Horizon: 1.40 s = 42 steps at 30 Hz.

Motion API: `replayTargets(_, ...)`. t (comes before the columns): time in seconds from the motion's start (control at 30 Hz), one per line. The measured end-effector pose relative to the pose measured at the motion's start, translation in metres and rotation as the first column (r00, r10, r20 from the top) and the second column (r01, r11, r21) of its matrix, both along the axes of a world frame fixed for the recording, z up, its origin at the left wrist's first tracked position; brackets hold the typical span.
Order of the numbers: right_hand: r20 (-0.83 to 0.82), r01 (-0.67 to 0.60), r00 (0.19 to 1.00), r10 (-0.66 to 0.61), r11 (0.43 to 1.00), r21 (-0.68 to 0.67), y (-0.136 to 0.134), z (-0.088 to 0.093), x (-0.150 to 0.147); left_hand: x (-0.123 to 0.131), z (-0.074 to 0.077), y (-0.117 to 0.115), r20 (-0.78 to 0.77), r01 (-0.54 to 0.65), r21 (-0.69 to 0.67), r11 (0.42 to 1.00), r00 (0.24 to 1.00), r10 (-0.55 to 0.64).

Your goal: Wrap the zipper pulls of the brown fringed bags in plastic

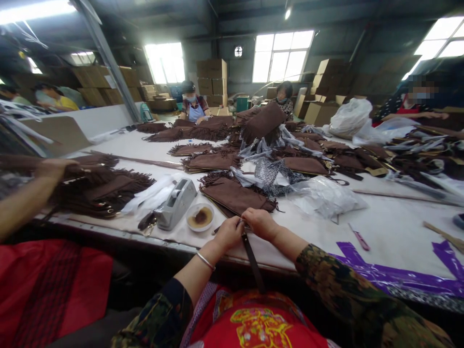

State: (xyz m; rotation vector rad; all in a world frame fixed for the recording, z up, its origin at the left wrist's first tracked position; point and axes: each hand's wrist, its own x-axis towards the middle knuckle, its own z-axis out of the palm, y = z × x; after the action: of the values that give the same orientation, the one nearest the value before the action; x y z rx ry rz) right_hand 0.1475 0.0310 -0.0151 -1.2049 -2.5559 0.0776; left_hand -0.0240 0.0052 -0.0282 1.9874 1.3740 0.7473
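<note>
My left hand (228, 236) and my right hand (261, 223) meet at the table's front edge, both closed with fingertips pinched together. Between them is the upper end of a dark brown strap (253, 258), which hangs over the edge toward my lap. My fingers hide that end and any small fitting on it. Just beyond lies a brown fringed bag (237, 195) with a zipper along its near side; whether the strap joins it I cannot tell. Left of my left hand are a thin dark stick (216, 231) and a white dish (200, 217) with brown paste.
A grey tape dispenser (177, 203) stands at left, near a neighbour's arm (32, 198) over stacked fringed bags (103, 191). Plastic bags (324, 198), a pink-handled cutter (359, 239) and purple tape (398, 273) lie at right. Co-workers (195, 107) sit across the table.
</note>
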Motion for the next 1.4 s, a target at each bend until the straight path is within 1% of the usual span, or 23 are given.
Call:
replayTargets(0.07, -0.024, -0.041, 0.999, 0.040, 0.999, -0.028, 0.006, 0.000, 0.000, 0.001, -0.003, 0.001, -0.057, -0.005, 0.025, 1.000, 0.998, 0.007)
replayTargets(0.13, -0.085, -0.103, 0.991, 0.098, 0.994, -0.048, 0.010, 0.001, 0.001, 0.001, -0.004, 0.001, -0.091, -0.016, 0.034, 0.999, 0.996, 0.019)
replayTargets(0.23, -0.141, -0.176, 0.976, 0.166, 0.982, -0.065, 0.013, 0.001, 0.002, 0.001, -0.005, 0.001, -0.117, -0.027, 0.012, 1.000, 0.993, 0.028)
replayTargets(0.3, -0.128, -0.177, 0.977, 0.168, 0.982, -0.059, 0.013, 0.002, 0.002, 0.001, -0.004, 0.000, -0.085, -0.045, -0.060, 0.997, 0.996, 0.040)
replayTargets(0.37, -0.067, -0.164, 0.985, 0.162, 0.986, -0.029, 0.012, 0.004, 0.003, 0.001, -0.002, 0.000, -0.021, -0.061, -0.156, 0.986, 0.998, 0.059)
replayTargets(0.47, 0.078, -0.176, 0.982, 0.171, 0.982, 0.063, 0.010, 0.008, 0.004, 0.004, 0.002, 0.003, 0.064, -0.050, -0.275, 0.960, 0.995, 0.071)
replayTargets(0.53, 0.137, -0.210, 0.972, 0.192, 0.970, 0.125, 0.008, 0.010, 0.005, 0.004, 0.006, 0.007, 0.118, -0.016, -0.370, 0.929, 0.991, 0.065)
replayTargets(0.6, 0.138, -0.239, 0.966, 0.218, 0.957, 0.162, 0.006, 0.011, 0.008, 0.003, 0.010, 0.011, 0.196, 0.047, -0.506, 0.861, 0.979, 0.062)
replayTargets(0.7, 0.103, -0.253, 0.966, 0.237, 0.949, 0.189, 0.005, 0.009, 0.012, -0.002, 0.013, 0.015, 0.332, 0.183, -0.695, 0.696, 0.940, 0.084)
replayTargets(0.77, 0.078, -0.269, 0.963, 0.259, 0.946, 0.183, 0.005, 0.008, 0.015, -0.004, 0.012, 0.016, 0.417, 0.271, -0.760, 0.591, 0.901, 0.122)
replayTargets(0.8, 0.056, -0.282, 0.959, 0.277, 0.945, 0.168, 0.005, 0.007, 0.016, -0.004, 0.011, 0.016, 0.453, 0.308, -0.776, 0.550, 0.879, 0.146)
replayTargets(0.9, -0.048, -0.332, 0.940, 0.337, 0.939, 0.088, 0.002, 0.008, 0.022, -0.003, 0.006, 0.014, 0.529, 0.387, -0.795, 0.468, 0.820, 0.220)
replayTargets(0.97, -0.110, -0.359, 0.926, 0.361, 0.933, 0.031, 0.000, 0.009, 0.026, -0.002, 0.004, 0.014, 0.553, 0.419, -0.800, 0.428, 0.793, 0.257)
replayTargets(1.03, -0.165, -0.357, 0.922, 0.349, 0.934, -0.017, -0.001, 0.010, 0.027, -0.002, 0.004, 0.014, 0.561, 0.437, -0.806, 0.400, 0.780, 0.278)
replayTargets(1.13, -0.225, -0.327, 0.925, 0.306, 0.943, -0.060, 0.000, 0.008, 0.025, -0.003, 0.003, 0.014, 0.555, 0.437, -0.812, 0.388, 0.783, 0.280)
replayTargets(1.23, -0.246, -0.314, 0.926, 0.287, 0.946, -0.077, 0.003, 0.003, 0.020, -0.003, 0.001, 0.013, 0.535, 0.407, -0.811, 0.420, 0.806, 0.253)
replayTargets(1.3, -0.248, -0.299, 0.931, 0.268, 0.949, -0.096, 0.005, 0.000, 0.016, -0.002, -0.001, 0.011, 0.516, 0.370, -0.801, 0.471, 0.826, 0.228)
replayTargets(1.4, -0.219, -0.249, 0.953, 0.210, 0.954, -0.168, 0.008, -0.002, 0.012, -0.001, -0.003, 0.007, 0.463, 0.276, -0.758, 0.591, 0.866, 0.190)
